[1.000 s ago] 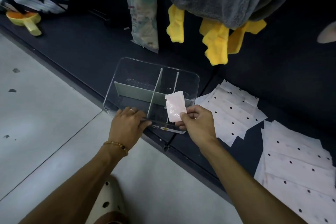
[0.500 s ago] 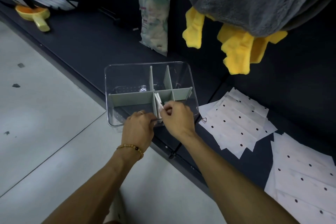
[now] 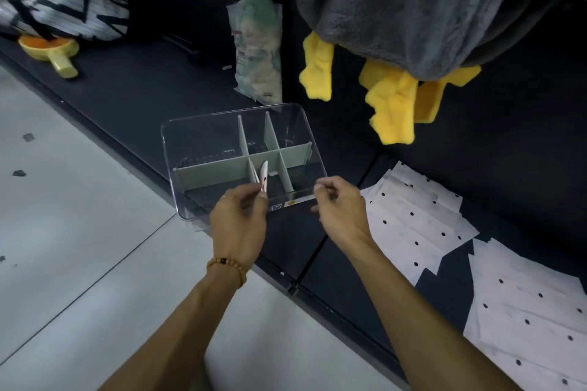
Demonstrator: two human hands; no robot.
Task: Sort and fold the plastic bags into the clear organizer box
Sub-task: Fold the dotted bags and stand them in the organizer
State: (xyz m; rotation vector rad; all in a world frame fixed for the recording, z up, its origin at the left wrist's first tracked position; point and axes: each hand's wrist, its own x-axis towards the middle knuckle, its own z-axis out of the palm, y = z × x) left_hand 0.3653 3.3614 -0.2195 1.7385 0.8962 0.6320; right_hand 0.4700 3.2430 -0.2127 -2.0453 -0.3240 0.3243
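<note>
left hand: sitting at 6 o'clock of the box, beaded bracelet showing on the wrist; fingertips are pinching the near edge of the folded bag, thumb and fingers closed on it.
right hand: hanging at 5 o'clock of the box, just beside its near right corner; fingers are curling loosely with thumb and forefinger tips close together, nothing showing between them; cannot tell if it is touching the box rim.
folded bag: standing on edge, tilting slightly, in the near middle compartment, leaning next to the left divider of that compartment.
box: clear, sitting on the dark mat, its near left corner overhanging the mat edge toward the floor; grey-green dividers are splitting it into compartments, one long wall running across, short walls crossing it.
mat: dark, running from 9 o'clock to 3 o'clock, seam showing below the hands.
floor: pale tiles lying at 7 to 9 o'clock.
flat bags: white with black dots, lying overlapped on the mat at 3 o'clock of the box; second pile lying at 4 o'clock, nearer the camera.
packet: pale green, standing at 12 o'clock behind the box.
plush: grey with yellow feet, hanging at 1 o'clock.
yellow scoop: lying at 10 o'clock, far.
striped cloth: black and white, lying beyond the scoop.
</note>
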